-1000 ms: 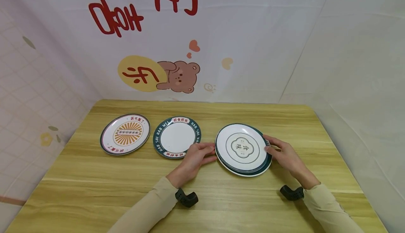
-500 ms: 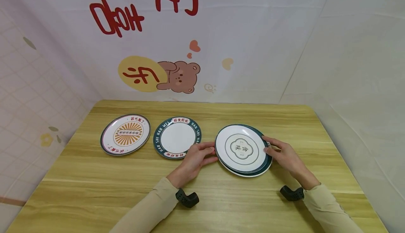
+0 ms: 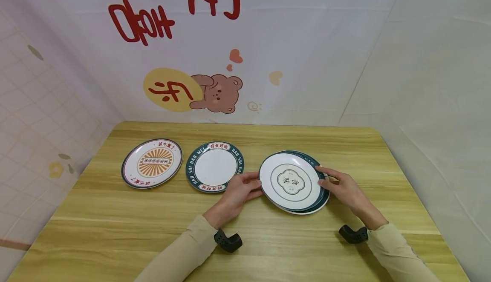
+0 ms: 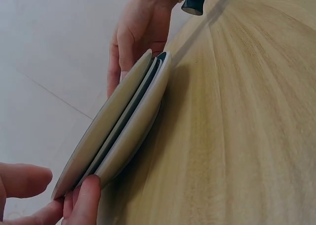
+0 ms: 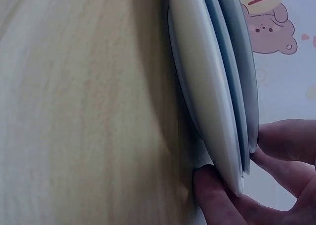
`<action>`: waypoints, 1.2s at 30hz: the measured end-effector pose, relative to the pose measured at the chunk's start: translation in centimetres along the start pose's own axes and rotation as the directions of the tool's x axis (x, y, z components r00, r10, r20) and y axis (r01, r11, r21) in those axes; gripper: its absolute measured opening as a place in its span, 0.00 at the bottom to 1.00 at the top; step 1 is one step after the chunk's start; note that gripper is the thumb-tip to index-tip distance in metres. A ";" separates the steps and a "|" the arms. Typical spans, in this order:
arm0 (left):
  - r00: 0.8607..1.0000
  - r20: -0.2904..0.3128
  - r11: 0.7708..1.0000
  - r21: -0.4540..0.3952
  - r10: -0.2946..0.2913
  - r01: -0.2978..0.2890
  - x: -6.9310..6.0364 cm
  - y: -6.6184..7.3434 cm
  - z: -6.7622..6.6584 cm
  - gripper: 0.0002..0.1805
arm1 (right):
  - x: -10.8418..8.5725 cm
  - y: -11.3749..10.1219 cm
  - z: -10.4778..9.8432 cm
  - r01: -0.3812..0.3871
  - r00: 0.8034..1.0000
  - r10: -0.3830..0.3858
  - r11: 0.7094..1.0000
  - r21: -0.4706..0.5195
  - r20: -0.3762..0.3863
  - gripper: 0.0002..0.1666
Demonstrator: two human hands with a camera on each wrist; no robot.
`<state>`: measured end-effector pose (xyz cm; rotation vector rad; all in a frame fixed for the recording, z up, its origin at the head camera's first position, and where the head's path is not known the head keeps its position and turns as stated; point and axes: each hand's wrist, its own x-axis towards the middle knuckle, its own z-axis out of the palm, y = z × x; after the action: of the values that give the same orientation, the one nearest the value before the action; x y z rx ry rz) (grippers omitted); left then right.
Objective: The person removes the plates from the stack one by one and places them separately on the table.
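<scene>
In the head view, a round white plate (image 3: 290,181) with a flower-shaped emblem lies on top of a stack, offset toward the lower left. Beneath it, a dark green rim (image 3: 308,158) of another plate peeks out. My right hand (image 3: 345,190) holds the stack's right edge; in the right wrist view the thumb (image 5: 289,138) meets the top plate and fingers reach under the lowest one. My left hand (image 3: 237,194) rests at the left edge. Its fingertips (image 4: 89,193) touch the rims in the left wrist view, while the thumb stands apart from them.
To the left on the wooden table (image 3: 172,218) lie a green-rimmed plate (image 3: 215,167), near the left hand, and a plate with an orange sunburst (image 3: 155,162). A printed cloth (image 3: 299,60) hangs behind the table. Black wrist cameras (image 3: 229,241) sit on both wrists.
The top plate has shifted slightly left and downward over the stack, uncovering more green rim at the upper right. Its emblem has turned a little. Both hands stay nearly in place.
</scene>
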<state>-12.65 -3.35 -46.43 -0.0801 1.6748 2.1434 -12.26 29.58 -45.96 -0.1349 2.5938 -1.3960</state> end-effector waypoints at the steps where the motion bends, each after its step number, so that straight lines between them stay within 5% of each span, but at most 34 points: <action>1: 1.000 0.000 1.000 0.007 0.001 -0.001 0.0 0.0 0.0 0.22 | 0.0 0.0 0.0 -0.002 1.000 0.002 1.000 -0.002 0.000 0.32; 17: 0.997 -0.035 0.995 0.078 0.072 -0.070 0.3 -0.4 0.4 0.22 | -0.1 0.1 0.0 0.009 1.000 -0.009 1.000 0.016 -0.001 0.26; 25: 0.989 -0.103 0.990 0.109 0.103 -0.092 -0.2 -0.2 0.4 0.21 | -0.2 0.3 -0.1 0.060 0.998 -0.059 0.997 0.050 -0.011 0.30; 36: 0.985 -0.118 0.988 0.106 0.127 -0.115 -0.7 0.4 -0.3 0.20 | 0.0 0.5 0.0 0.066 0.997 -0.064 0.996 0.060 -0.036 0.32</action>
<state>-12.19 -3.90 -45.89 -0.0866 1.8990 2.1793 -12.21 29.90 -46.39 -0.1903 2.5932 -1.5108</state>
